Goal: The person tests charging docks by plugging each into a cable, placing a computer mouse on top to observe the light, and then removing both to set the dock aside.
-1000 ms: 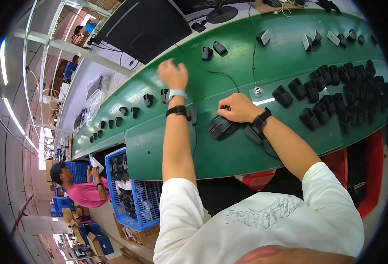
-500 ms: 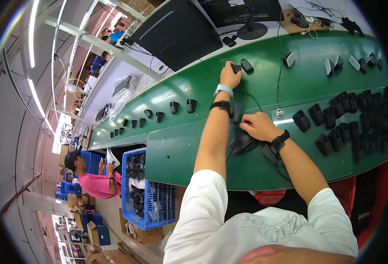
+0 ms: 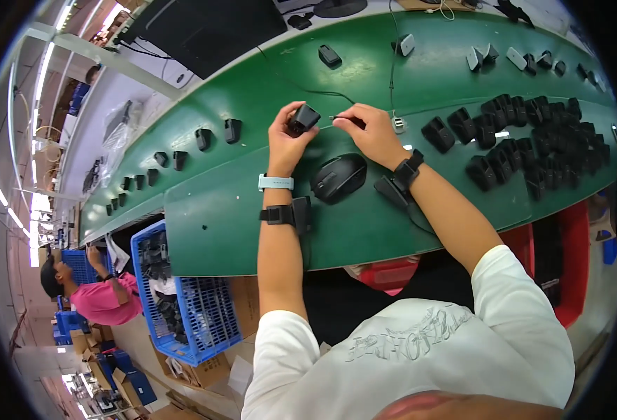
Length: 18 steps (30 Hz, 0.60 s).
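In my left hand (image 3: 287, 140) is a small black box-shaped device (image 3: 306, 117), its fingers wrapped round the sides and one face turned toward my right hand. My right hand (image 3: 378, 134) pinches the slim plug of a black cable (image 3: 333, 117), a short gap from the device. The cable runs back across the green table past my right fingers. A black computer mouse (image 3: 338, 178) lies below and between the two hands. Another black device (image 3: 329, 56) rests alone farther back.
Many similar black devices (image 3: 511, 140) crowd the right side of the green table (image 3: 231, 231); a spaced row (image 3: 203, 138) runs along the left. White-faced units (image 3: 475, 59) stand far right. A blue crate (image 3: 210, 329) is at lower left, near a person in pink (image 3: 105, 299).
My left hand has come back from the far part of the table with a black device. My right hand has lifted away from beside the mouse, holding the cable plug. The view has shifted.
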Each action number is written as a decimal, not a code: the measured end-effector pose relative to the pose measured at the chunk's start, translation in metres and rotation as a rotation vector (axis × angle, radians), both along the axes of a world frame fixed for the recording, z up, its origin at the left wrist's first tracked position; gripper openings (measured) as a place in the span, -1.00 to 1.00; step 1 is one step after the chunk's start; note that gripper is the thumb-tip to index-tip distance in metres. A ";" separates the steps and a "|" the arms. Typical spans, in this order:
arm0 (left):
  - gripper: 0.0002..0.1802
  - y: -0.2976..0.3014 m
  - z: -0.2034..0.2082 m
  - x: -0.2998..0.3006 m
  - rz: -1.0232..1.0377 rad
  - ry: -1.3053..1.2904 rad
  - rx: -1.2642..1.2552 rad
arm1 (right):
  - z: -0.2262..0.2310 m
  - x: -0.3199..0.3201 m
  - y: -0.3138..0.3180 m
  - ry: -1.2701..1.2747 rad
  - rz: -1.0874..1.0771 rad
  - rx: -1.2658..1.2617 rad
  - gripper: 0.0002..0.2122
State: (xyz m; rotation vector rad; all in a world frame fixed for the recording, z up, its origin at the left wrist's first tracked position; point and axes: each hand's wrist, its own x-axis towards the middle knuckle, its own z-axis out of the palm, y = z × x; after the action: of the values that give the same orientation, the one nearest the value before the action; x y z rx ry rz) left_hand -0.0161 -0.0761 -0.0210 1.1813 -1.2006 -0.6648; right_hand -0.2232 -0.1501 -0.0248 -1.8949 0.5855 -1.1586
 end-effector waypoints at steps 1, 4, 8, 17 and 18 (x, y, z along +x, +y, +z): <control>-0.35 0.000 -0.002 -0.002 -0.014 0.021 0.006 | -0.001 -0.002 0.000 0.021 -0.014 0.006 -0.84; -0.37 -0.001 -0.006 -0.009 -0.069 -0.073 0.013 | -0.004 -0.007 -0.001 0.033 -0.009 -0.038 -0.85; -0.40 0.000 -0.007 -0.012 -0.117 0.015 0.034 | -0.010 -0.009 -0.002 0.074 0.007 -0.167 -0.84; -0.43 -0.003 -0.002 -0.012 -0.101 -0.377 -0.022 | -0.015 -0.009 -0.007 0.120 0.018 -0.191 -0.81; -0.44 -0.002 -0.001 -0.013 -0.101 -0.356 -0.034 | -0.014 -0.006 -0.006 0.126 0.022 -0.189 -0.82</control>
State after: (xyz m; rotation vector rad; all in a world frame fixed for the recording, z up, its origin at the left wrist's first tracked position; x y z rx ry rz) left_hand -0.0288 -0.0777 -0.0222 1.2506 -1.5721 -0.5184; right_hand -0.2296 -0.1561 -0.0388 -2.1424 0.5375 -1.1198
